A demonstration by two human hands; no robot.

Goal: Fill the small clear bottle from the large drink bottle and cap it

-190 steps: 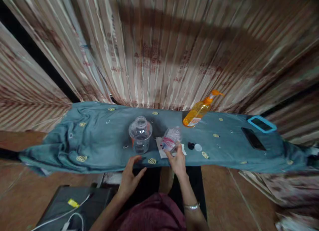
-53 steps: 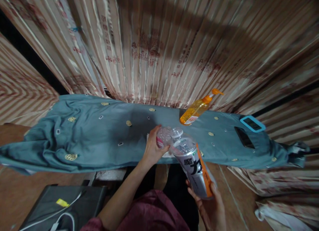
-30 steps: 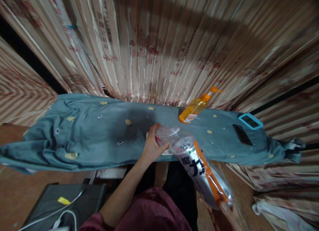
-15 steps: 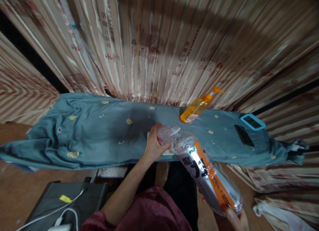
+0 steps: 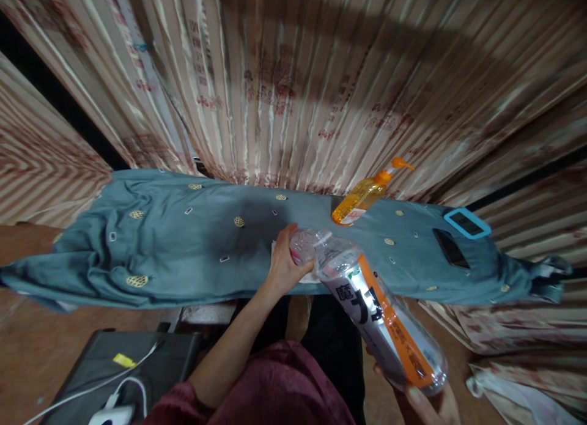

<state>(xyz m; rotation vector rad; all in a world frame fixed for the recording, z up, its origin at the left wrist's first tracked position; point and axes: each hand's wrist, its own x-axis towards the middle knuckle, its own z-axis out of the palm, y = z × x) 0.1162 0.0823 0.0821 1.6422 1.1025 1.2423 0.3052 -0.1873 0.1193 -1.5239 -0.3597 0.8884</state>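
the left hand (image 5: 283, 266) has its grip wrapped around a small clear bottle (image 5: 306, 249), holding it just above the near edge of the tabletop (image 5: 183, 247), over a scrap of white paper (image 5: 308, 277) that peeks out beneath the fingers. the right hand (image 5: 428, 402) shows only at the bottom edge, its grip closed under the base of a large clear bottle (image 5: 380, 324), which is tilted steeply so that its open mouth meets the mouth of the small one.

around them: an orange pump bottle (image 5: 362, 196) stands just behind the two mouths, near the curtain (image 5: 293, 76), close enough to crowd that side. well apart to the right lie a dark phone (image 5: 451, 248) and a second phone in a light blue case (image 5: 466, 222). low at the left sits a black box (image 5: 123, 376) with white cables (image 5: 96, 393) and a yellow tag on top.

the tabletop is draped in soft, rumpled teal cloth dotted with small gold and silver embroidered patches, bunched into folds at the left end. both bottles are thin, glossy, see-through plastic; the large one is a long cylinder with a white, black and orange label, the small one crinkled with a pinkish label. the curtain hangs in ribbed, shiny beige pleats with faded red print. the floor (image 5: 27, 327) is brown tile.
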